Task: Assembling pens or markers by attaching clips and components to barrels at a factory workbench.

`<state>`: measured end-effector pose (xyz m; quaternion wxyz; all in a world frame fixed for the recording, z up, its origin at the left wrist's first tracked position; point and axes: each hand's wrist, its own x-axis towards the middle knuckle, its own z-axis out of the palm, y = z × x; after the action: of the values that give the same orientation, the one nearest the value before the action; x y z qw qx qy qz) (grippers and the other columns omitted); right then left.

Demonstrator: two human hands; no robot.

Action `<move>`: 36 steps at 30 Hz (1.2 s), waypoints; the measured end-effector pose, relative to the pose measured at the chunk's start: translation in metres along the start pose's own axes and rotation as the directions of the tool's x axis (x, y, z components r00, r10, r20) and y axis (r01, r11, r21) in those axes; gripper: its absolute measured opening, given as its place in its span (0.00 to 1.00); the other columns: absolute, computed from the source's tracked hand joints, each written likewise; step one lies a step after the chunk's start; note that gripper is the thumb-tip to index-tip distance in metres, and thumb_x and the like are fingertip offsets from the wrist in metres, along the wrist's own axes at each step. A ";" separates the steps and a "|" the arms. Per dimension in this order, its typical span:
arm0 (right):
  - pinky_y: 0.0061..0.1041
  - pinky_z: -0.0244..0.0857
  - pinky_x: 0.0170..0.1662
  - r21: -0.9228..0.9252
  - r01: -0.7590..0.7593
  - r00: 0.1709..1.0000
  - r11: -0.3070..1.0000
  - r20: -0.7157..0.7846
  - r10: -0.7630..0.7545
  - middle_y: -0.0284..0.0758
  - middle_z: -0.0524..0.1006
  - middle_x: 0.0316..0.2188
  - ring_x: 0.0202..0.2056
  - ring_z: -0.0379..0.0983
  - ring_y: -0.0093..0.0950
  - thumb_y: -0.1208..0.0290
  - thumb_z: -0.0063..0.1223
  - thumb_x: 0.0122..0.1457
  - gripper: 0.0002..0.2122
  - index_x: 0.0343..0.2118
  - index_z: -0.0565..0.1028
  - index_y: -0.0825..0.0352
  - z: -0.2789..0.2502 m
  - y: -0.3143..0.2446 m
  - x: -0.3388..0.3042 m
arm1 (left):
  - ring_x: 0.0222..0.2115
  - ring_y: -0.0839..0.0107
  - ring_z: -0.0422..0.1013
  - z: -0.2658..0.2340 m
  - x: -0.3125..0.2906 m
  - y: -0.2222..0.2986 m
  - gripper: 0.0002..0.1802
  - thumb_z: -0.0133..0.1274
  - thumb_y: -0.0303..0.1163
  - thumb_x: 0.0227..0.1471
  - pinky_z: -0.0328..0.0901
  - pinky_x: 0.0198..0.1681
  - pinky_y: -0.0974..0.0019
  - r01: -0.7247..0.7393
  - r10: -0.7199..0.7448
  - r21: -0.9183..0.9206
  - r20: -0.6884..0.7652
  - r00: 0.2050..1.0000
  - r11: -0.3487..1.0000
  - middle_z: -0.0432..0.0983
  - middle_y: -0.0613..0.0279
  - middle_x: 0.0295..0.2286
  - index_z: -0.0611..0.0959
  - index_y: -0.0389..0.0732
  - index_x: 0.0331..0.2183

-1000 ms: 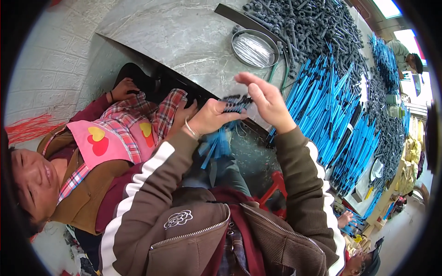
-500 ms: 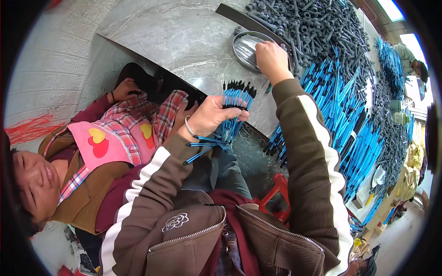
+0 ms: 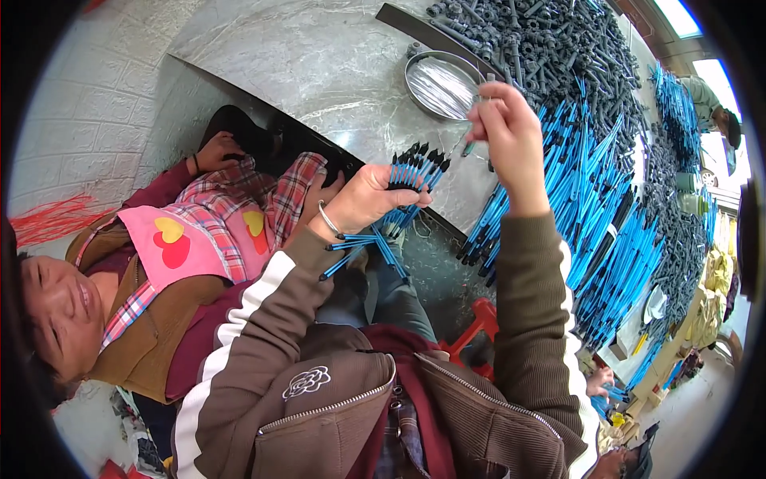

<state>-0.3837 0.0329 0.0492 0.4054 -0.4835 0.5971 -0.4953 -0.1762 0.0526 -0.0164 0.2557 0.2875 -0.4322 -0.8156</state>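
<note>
Clamped in left hand [image 3: 365, 198]: bundle of slim blue black-tipped rods [image 3: 419, 169], by near edge of grey marbled worktop [image 3: 319, 68]. Right hand [image 3: 511, 132]: fingers curled, grip too blurred to tell. Farther left: round metal dish [image 3: 409, 80].

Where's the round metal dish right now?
In the head view, the dish sits upper middle on the table, just left of the right hand.

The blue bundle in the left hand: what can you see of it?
The bundle is many slim, plastic-looking blue rods with black ends. The left hand grips it partway along. Its upper ends fan slightly, pointing toward the grey tabletop; below the hand, several rods splay loosely. Whether it touches the tabletop is unclear.
</note>
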 end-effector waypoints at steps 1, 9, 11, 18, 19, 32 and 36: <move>0.16 0.65 0.26 0.040 -0.005 1.000 0.999 0.020 0.004 0.32 0.72 0.23 0.22 0.68 0.17 0.77 0.43 0.58 0.06 0.37 0.69 0.72 -0.001 -0.006 -0.016 | 0.33 0.74 0.74 0.000 -0.001 -0.002 0.09 0.51 0.20 0.48 0.67 0.40 0.73 -0.026 0.026 0.023 0.013 1.000 0.999 0.78 0.59 0.29 0.79 0.34 0.35; 0.25 0.64 0.46 -0.140 0.395 0.913 0.908 0.173 -0.370 0.43 0.75 0.37 0.40 0.72 0.29 0.79 0.39 0.59 0.04 0.34 0.67 0.73 0.007 -0.030 -0.093 | 0.36 0.79 0.71 0.009 -0.015 -0.003 0.10 0.52 0.21 0.47 0.64 0.42 0.73 -0.136 0.125 0.178 0.075 0.989 0.974 0.78 0.63 0.32 0.81 0.35 0.35; 0.27 0.63 0.47 -0.151 0.571 0.813 0.807 0.239 -0.530 0.44 0.75 0.38 0.42 0.72 0.33 0.80 0.38 0.60 0.03 0.34 0.65 0.73 0.013 -0.030 -0.087 | 0.36 0.79 0.71 0.010 -0.019 -0.007 0.09 0.53 0.20 0.46 0.64 0.43 0.73 -0.185 0.167 0.253 0.089 0.982 0.950 0.79 0.62 0.32 0.81 0.35 0.34; 0.28 0.64 0.47 -0.097 0.398 0.914 0.912 0.121 -0.386 0.48 0.71 0.44 0.41 0.73 0.32 0.79 0.39 0.60 0.04 0.36 0.66 0.73 0.015 -0.028 -0.100 | 0.37 0.75 0.72 0.004 -0.022 -0.014 0.10 0.53 0.18 0.46 0.64 0.44 0.72 -0.310 0.307 0.287 0.059 0.950 0.906 0.78 0.59 0.33 0.81 0.34 0.34; 0.24 0.66 0.34 -0.167 0.489 0.869 0.856 0.017 -0.494 0.42 0.75 0.38 0.33 0.73 0.30 0.81 0.48 0.54 0.02 0.31 0.69 0.72 0.018 -0.026 -0.098 | 0.37 0.75 0.72 0.002 -0.023 -0.014 0.10 0.53 0.18 0.46 0.64 0.44 0.72 -0.312 0.308 0.288 0.060 0.949 0.905 0.78 0.59 0.33 0.81 0.34 0.34; 0.20 0.61 0.31 -0.565 0.398 0.890 0.723 0.045 -0.454 0.34 0.70 0.26 0.28 0.67 0.27 0.84 0.55 0.47 0.10 0.34 0.77 0.67 0.024 -0.028 -0.127 | 0.36 0.73 0.72 -0.002 -0.024 -0.004 0.08 0.51 0.19 0.48 0.65 0.43 0.70 -0.219 0.215 0.063 0.072 0.974 0.974 0.78 0.58 0.32 0.80 0.35 0.34; 0.20 0.61 0.30 -0.577 0.403 0.874 0.710 0.013 -0.486 0.34 0.69 0.26 0.27 0.67 0.26 0.84 0.55 0.47 0.10 0.34 0.77 0.67 0.027 -0.029 -0.129 | 0.36 0.74 0.72 -0.001 -0.027 -0.001 0.08 0.50 0.20 0.49 0.65 0.43 0.70 -0.223 0.220 0.119 0.037 0.975 0.968 0.78 0.59 0.32 0.80 0.35 0.34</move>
<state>-0.3263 0.1531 0.0735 0.0703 -0.6744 0.6083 -0.4126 -0.1571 0.0708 -0.0110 0.3218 0.2428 -0.5136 -0.7575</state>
